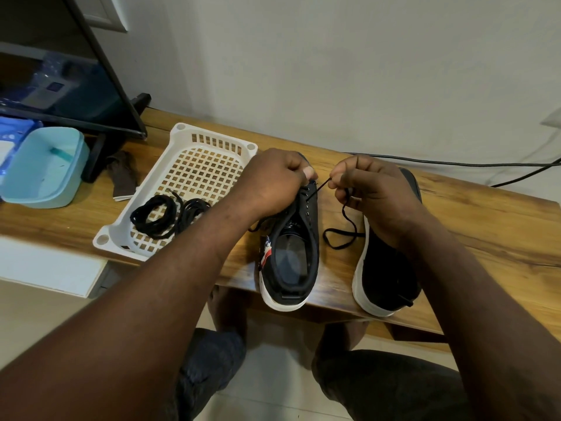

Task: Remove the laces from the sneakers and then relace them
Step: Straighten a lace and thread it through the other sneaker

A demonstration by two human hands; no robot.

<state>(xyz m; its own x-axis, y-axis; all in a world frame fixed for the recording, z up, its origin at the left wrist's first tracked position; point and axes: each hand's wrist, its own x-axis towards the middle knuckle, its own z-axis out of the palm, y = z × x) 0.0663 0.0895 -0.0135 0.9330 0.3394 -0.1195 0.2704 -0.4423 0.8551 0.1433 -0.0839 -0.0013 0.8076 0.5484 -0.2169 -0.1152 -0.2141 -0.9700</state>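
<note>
The left grip clamps the sneaker by its toe, the right grip at its three o'clock pinches the lace; relacing seems barely begun, next needing the tip aimed through an eyelet.

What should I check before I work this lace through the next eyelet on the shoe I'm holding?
1. Right hand pinches the lace near its tip: ok.
2. Left hand grips the sneaker by the eyelets: ok.
3. Slack lace on the table free of knots: ok, one loose loop.
4. Next eyelet unobstructed: cannot tell, the left hand covers the front rows.
5. Other sneaker clear of the lace: not ok, the loop lies against its sole.
</note>
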